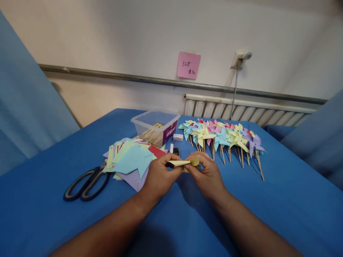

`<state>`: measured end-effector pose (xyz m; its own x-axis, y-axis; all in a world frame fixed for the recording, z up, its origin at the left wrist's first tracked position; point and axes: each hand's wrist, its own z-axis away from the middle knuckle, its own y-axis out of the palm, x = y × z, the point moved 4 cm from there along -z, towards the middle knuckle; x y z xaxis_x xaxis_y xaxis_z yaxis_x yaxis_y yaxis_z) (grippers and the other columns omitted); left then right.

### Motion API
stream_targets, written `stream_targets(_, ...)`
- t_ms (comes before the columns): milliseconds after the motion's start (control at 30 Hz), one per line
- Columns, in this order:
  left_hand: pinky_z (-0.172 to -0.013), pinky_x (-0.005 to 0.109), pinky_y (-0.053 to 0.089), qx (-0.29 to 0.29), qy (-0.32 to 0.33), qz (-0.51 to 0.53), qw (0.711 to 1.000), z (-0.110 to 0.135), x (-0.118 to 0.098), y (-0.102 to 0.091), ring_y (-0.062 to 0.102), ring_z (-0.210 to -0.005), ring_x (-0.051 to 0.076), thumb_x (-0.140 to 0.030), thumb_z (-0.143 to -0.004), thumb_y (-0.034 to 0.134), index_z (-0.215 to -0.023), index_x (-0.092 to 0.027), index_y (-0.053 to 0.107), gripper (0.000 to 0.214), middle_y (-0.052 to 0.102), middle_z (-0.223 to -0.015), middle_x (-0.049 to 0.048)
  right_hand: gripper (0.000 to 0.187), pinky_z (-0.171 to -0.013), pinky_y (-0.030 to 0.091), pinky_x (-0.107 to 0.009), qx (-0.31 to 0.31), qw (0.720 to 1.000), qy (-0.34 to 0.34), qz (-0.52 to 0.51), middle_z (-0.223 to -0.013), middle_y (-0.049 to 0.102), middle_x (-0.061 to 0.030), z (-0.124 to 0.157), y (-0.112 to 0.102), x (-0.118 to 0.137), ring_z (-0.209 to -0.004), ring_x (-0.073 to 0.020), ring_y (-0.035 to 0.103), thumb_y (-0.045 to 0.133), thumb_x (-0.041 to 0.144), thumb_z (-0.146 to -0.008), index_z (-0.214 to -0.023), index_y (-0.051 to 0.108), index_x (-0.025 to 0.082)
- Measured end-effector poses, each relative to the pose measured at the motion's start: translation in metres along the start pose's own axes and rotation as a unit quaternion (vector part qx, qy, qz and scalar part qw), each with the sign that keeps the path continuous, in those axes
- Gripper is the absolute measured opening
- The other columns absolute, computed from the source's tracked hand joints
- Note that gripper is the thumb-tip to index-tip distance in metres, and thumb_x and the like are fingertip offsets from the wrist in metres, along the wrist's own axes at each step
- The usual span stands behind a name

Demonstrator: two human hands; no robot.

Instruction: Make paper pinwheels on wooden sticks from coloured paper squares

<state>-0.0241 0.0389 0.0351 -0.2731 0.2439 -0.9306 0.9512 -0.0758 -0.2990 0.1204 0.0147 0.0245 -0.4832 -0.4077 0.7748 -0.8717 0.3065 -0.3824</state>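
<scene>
Pale wall (107, 35) behind, metal rail (120, 76) running across it. Blue-covered table (289, 200) fills most of the lower view. White radiator (198, 107) below rail, beyond table's far edge. Pinwheels (221, 136) in a crowded cluster, right of center: pastel heads plus some red, wooden sticks pointing toward the wearer. Loose cut-paper pile (132, 160) left of center, light blue sheet on top. Clear tub (170, 131) just behind the pile, purple label, loose sticks (152, 135) inside. Scissors (89, 181) at pile's left edge, dark handles toward wearer, blades hidden by paper. Left hand (160, 173) pinches yellow paper (178, 163) between thumb and fingers; right hand (207, 173) grips its other side. Paper is held mid-frame above the table, one part folded narrow, one curled. Pink handwritten note (189, 65) on wall above rail. Small box (178, 137) right beside tub.
</scene>
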Motion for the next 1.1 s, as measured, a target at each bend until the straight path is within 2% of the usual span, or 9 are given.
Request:
stream_targets(167,-0.053,0.022,0.04,0.002,-0.016,0.01,1.0,-0.0001,0.0031,0.001,0.054,-0.054,0.012,-0.02,-0.063,0.064,-0.071,-0.016,0.066,0.009,0.061,-0.058,-0.0026,0.007,-0.07,0.042,-0.029,0.007,0.999,0.034,0.005,-0.078,0.062,-0.0015,0.0011,0.0015,-0.0027,-0.076,-0.0172,0.056,0.061,0.026,-0.08,-0.077,0.064,0.021)
stream_targets(767,-0.052,0.022,0.039,0.004,-0.001,-0.035,0.999,0.0009,-0.0004,0.0003,0.053,-0.054,0.011,-0.018,-0.064,0.061,-0.07,-0.017,0.068,0.009,0.062,-0.058,-0.0026,0.009,-0.068,0.044,-0.028,-0.002,0.997,0.072,-0.021,-0.077,0.063,-0.0011,0.0035,0.0048,-0.0072,-0.073,-0.0174,0.058,0.06,0.025,-0.079,-0.084,0.067,0.02)
stream_targets(1000,-0.061,0.025,0.044,0.027,-0.02,0.042,0.999,0.0007,0.003,0.0039,0.059,-0.064,0.014,-0.023,-0.067,0.065,-0.076,-0.016,0.066,0.012,0.065,-0.068,0.0007,0.012,-0.068,0.044,-0.028,-0.021,0.998,0.064,-0.01,-0.081,0.063,-0.0016,0.0053,0.0051,-0.0103,-0.074,-0.0171,0.057,0.058,0.025,-0.079,-0.088,0.065,0.019)
stream_targets(1100,-0.06,0.024,0.044,0.034,-0.041,0.076,0.996,-0.0006,0.0072,0.0054,0.057,-0.063,0.013,-0.026,-0.067,0.067,-0.076,-0.015,0.065,0.014,0.064,-0.067,0.0004,0.011,-0.069,0.044,-0.029,-0.022,0.998,0.047,0.019,-0.079,0.062,-0.0015,0.0048,0.0037,-0.0077,-0.075,-0.0175,0.056,0.058,0.025,-0.079,-0.086,0.064,0.019)
